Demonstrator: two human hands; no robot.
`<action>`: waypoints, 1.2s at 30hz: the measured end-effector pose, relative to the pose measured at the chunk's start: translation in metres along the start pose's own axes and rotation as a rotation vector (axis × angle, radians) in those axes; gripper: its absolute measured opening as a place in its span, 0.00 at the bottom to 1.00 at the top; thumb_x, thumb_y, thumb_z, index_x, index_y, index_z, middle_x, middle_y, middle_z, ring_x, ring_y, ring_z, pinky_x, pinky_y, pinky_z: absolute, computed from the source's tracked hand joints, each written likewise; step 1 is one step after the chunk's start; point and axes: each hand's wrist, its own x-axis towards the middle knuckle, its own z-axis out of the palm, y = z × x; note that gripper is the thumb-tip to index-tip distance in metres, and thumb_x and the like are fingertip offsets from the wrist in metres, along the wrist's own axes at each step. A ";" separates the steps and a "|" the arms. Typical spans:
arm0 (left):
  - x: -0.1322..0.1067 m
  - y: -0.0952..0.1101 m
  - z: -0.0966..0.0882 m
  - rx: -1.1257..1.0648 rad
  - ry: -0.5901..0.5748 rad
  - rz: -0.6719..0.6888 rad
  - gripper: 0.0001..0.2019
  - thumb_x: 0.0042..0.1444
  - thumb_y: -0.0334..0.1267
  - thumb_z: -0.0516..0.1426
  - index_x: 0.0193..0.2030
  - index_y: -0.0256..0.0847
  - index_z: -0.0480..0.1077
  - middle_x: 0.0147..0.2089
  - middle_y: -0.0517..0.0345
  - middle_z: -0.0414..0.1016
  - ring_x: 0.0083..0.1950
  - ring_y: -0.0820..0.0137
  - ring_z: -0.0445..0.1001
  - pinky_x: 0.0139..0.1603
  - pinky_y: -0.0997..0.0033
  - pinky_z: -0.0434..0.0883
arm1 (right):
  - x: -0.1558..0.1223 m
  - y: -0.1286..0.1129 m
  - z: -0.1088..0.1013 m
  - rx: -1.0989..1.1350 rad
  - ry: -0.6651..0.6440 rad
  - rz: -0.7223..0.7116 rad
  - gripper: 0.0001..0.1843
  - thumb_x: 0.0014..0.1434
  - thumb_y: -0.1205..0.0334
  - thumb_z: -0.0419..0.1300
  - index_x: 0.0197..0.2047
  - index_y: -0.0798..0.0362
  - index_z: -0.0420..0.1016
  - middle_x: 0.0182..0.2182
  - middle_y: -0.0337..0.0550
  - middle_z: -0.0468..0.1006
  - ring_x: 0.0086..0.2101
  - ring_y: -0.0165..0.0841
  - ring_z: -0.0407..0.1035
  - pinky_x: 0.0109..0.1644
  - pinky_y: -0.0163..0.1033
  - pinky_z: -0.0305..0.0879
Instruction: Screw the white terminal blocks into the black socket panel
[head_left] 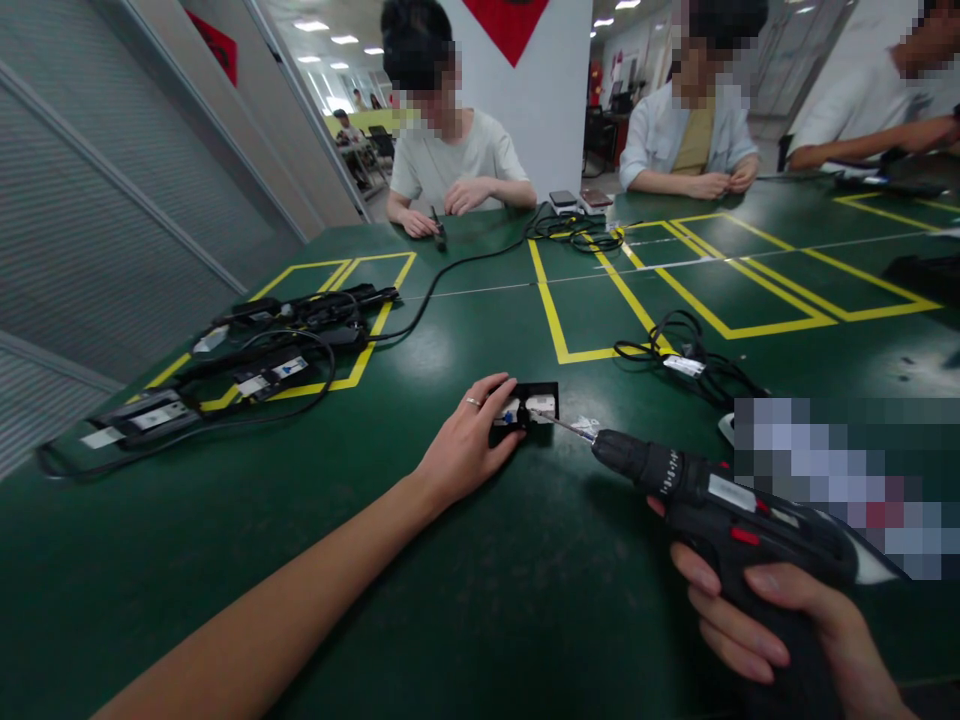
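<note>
My left hand point(469, 440) grips the left end of a small black box-shaped part point(551, 390) with white pieces inside, lying on the green table. Its fingers are closed around the edges, and a ring is on one finger. In my right hand point(772, 610) is a black cordless drill point(720, 500) with red accents, held by its handle. The drill's long thin bit point(574, 428) points left, and its tip reaches the white pieces in the black part. Whether the tip sits in a screw is too small to tell. A small clear scrap point(589, 426) lies behind the bit.
Black adapters with cables point(330, 335) lie at the left within yellow tape point(375, 335). A coiled black cable point(679, 345) lies beyond the drill. More cables point(574, 228) and two small boxes point(562, 201) are at the far edge. Several people point(461, 150) sit across the table point(420, 620).
</note>
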 end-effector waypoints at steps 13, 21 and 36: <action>0.000 0.002 0.000 -0.019 0.001 0.024 0.31 0.57 0.37 0.55 0.65 0.44 0.49 0.67 0.49 0.52 0.66 0.58 0.55 0.67 0.52 0.58 | 0.000 0.000 0.002 -0.008 0.113 -0.028 0.29 0.48 0.64 0.58 0.55 0.55 0.66 0.28 0.42 0.67 0.15 0.19 0.44 0.17 0.31 0.50; 0.002 0.002 0.000 -0.053 -0.020 0.017 0.31 0.57 0.36 0.55 0.66 0.45 0.49 0.67 0.50 0.50 0.67 0.58 0.55 0.67 0.51 0.58 | -0.001 0.000 0.001 0.006 0.060 -0.027 0.23 0.50 0.62 0.57 0.51 0.49 0.69 0.28 0.42 0.67 0.15 0.20 0.43 0.18 0.32 0.49; 0.003 0.002 -0.001 -0.058 -0.049 0.020 0.31 0.58 0.37 0.55 0.66 0.44 0.48 0.67 0.51 0.50 0.67 0.60 0.53 0.68 0.55 0.57 | -0.001 0.000 0.000 -0.008 0.030 -0.028 0.18 0.51 0.63 0.56 0.47 0.49 0.71 0.28 0.41 0.67 0.15 0.19 0.44 0.18 0.32 0.48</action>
